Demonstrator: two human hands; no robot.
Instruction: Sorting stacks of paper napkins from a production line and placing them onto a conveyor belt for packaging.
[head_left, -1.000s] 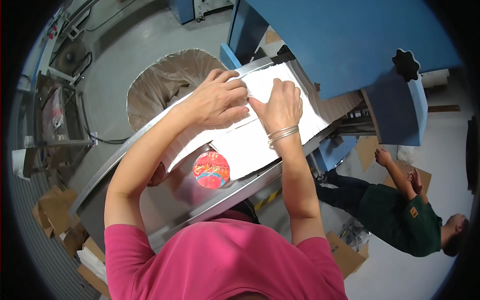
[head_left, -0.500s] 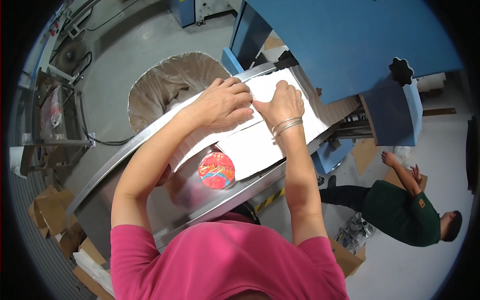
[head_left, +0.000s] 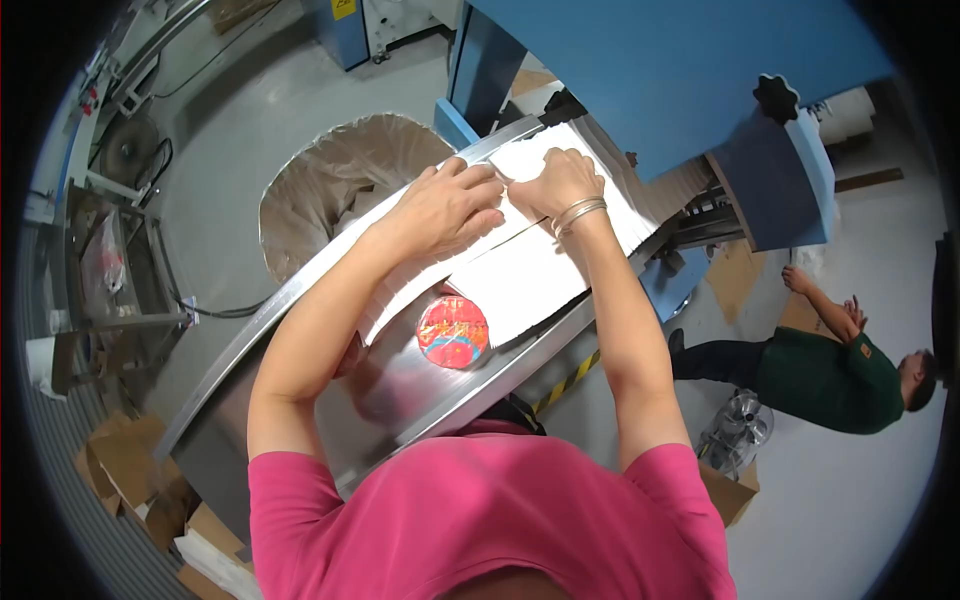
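White paper sheets lie in rows of flat stacks along a metal chute. My left hand rests on the left-hand row, its fingers stretched out and slightly bent over the paper. Close beside it, my right hand, with bangles at the wrist, has its fingers curled down on the sheets at the far end. Its fingertips are partly hidden, but they appear to grip the paper. Nearer to me, a round red disc-shaped pack with blue and yellow print sits against the near end of the stacks.
Beyond the chute stands a bin lined with a clear bag. A blue machine with a black knob overhangs the chute's far end. Cardboard boxes lie at the left. A person in a dark green shirt is at the right.
The whole view has shifted slightly. Both my hands stay on the paper, the right fingers a little more curled. The person at the right has shifted a little.
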